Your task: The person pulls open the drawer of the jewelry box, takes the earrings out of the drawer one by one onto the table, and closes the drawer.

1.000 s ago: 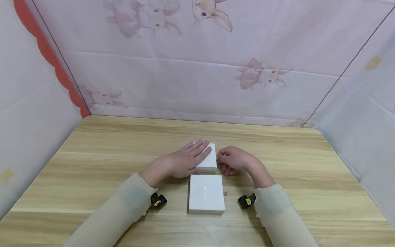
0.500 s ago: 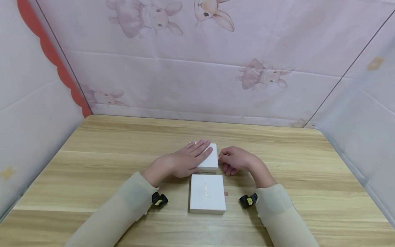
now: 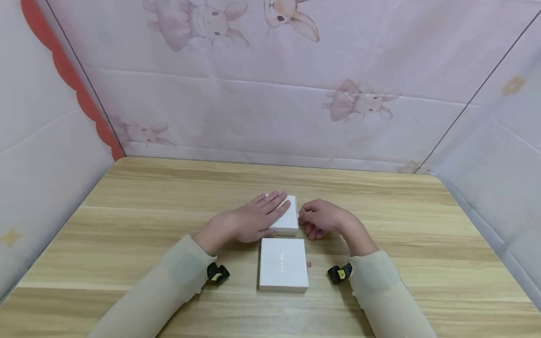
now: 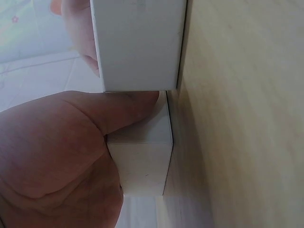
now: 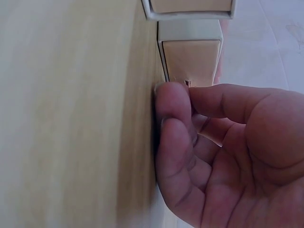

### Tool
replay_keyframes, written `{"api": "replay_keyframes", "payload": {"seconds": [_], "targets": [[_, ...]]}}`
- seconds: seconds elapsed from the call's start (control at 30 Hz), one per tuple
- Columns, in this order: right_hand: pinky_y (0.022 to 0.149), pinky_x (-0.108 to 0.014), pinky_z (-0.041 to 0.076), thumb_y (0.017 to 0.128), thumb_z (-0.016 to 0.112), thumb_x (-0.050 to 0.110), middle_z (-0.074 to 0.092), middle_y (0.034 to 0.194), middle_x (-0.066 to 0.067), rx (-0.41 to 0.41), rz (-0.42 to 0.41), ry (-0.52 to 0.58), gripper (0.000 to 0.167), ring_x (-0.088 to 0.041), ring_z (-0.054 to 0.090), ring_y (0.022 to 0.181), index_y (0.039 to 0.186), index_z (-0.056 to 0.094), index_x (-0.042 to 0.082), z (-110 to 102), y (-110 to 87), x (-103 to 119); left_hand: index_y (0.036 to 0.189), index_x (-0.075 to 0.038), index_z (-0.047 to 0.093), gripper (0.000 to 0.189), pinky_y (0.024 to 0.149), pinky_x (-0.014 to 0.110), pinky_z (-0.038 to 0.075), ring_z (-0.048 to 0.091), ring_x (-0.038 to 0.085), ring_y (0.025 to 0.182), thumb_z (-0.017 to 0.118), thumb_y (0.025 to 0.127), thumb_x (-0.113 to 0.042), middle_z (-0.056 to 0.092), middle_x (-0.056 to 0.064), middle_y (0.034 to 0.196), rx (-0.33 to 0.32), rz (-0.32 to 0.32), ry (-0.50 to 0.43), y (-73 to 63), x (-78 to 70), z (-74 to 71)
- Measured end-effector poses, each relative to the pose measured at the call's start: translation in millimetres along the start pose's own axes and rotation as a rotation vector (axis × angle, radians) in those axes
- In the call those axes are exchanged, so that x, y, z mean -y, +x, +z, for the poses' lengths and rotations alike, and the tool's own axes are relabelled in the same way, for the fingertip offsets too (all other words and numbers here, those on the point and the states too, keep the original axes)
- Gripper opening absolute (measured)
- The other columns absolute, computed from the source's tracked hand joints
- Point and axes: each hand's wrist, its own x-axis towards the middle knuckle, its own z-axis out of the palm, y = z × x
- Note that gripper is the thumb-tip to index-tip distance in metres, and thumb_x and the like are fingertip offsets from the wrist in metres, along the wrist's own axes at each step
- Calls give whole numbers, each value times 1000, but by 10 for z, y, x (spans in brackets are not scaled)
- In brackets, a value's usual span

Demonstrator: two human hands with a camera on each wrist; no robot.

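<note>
Two flat white boxes lie one behind the other on the wooden table. My left hand lies flat over the far box, fingers spread straight across its lid. In the left wrist view, the thumb rests along that box's side. At the right end of the far box, my right hand has its thumb and forefinger pinched together by a slit in the pinkish drawer front. The pull tab there is mostly hidden by the fingertips. The near box has gold lettering and a small pink pull tab.
The wooden table reaches back to a fabric backdrop printed with rabbits. Black wrist-camera mounts sit at both cuffs, the left mount and the right mount on either side of the near box.
</note>
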Motion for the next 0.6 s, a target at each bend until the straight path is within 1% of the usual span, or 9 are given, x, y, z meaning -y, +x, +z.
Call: {"api": "replay_keyframes", "payload": {"seconds": [0.23,0.43,0.6], "targets": [[59,-33,59,103,47,16,63,74,-10,-10,2,-4,23,-20,64,61,98,65,2,-10,11,-16,161,-10,-2,77,125,47,2,-10,30,154,45,106,-36,-10,14,167,-2,-6,23,5,-7,-6],[59,-33,59,104,46,16,63,74,-10,-1,5,1,24,-20,64,61,98,65,3,-8,14,-22,161,-10,-2,77,125,47,2,-11,29,154,45,106,-36,-10,13,167,6,-9,16,3,-4,-3],[58,-33,59,104,46,16,63,74,-10,-1,9,5,24,-20,64,61,97,65,2,-11,13,-23,161,-9,0,77,125,48,3,-9,31,154,46,106,-35,-8,15,167,-7,-3,14,2,-6,1]]}}
